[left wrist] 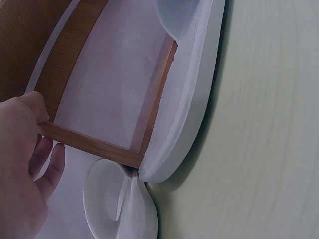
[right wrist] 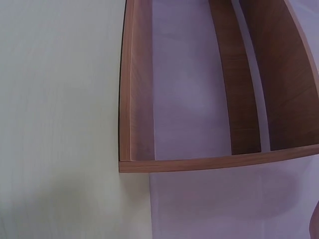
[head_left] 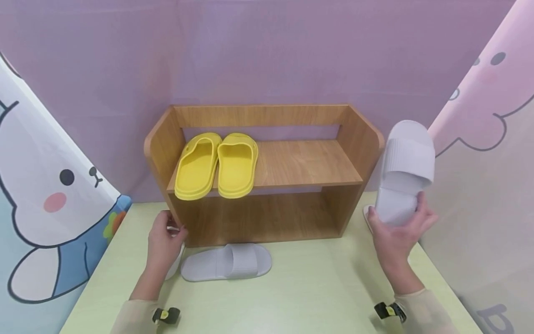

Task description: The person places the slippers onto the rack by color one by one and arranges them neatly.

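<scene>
In the right hand (head_left: 397,236) I am holding a grey slide slipper (head_left: 409,160) just right of the wooden shoe rack (head_left: 288,171), thumb and fingers (head_left: 422,212) gripping its heel end. The left hand (head_left: 164,242) is pinching the rack's left side panel (head_left: 163,150), only the board between thumb and fingers. Another grey slide (head_left: 243,261) is lying on the counter (head_left: 300,287) before the rack; yellow clogs (head_left: 236,169) are sitting on its upper shelf (head_left: 304,160).

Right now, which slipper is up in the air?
The pale grey slipper held in the right hand. The yellow pair sits on the upper shelf; the others are down on the table.
</scene>
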A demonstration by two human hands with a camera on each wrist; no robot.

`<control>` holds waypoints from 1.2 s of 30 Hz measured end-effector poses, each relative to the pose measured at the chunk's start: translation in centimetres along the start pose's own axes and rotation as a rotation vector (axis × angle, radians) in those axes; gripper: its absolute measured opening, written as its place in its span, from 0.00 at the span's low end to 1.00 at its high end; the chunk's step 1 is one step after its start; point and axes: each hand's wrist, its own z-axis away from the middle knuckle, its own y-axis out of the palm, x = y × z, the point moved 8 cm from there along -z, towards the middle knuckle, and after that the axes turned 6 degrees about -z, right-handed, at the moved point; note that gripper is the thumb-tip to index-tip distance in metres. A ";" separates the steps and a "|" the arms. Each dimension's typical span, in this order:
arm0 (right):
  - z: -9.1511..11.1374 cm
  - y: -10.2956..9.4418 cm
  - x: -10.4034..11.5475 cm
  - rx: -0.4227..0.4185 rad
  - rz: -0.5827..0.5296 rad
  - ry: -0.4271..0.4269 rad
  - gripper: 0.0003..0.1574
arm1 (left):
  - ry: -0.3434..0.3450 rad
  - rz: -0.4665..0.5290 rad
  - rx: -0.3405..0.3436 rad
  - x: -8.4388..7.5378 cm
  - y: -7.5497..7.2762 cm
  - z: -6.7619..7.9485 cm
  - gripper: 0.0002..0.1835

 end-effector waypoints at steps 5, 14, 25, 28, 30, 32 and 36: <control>-0.2 -0.2 -1.1 -0.045 -0.025 -0.034 0.71 | 0.002 0.001 0.000 0.0 0.0 -0.1 0.24; 0.1 0.3 0.8 -0.063 -0.077 -0.101 0.66 | -0.002 -0.002 -0.001 0.0 -0.1 0.0 0.23; 1.3 2.2 6.1 -0.003 -0.115 -0.232 0.63 | 0.008 -0.003 -0.004 0.0 0.0 -0.1 0.23; 1.6 2.7 6.3 0.037 -0.094 -0.248 0.64 | 0.010 0.001 -0.004 0.1 0.1 -0.1 0.23; 1.8 3.1 5.8 0.065 -0.081 -0.258 0.66 | 0.010 0.004 -0.005 0.1 0.1 -0.2 0.23; 1.9 3.5 5.0 0.094 -0.068 -0.262 0.67 | 0.011 0.007 -0.006 0.2 0.1 -0.2 0.23; 2.1 4.2 3.7 0.158 -0.057 -0.263 0.69 | 0.013 0.011 -0.006 0.3 0.3 -0.3 0.23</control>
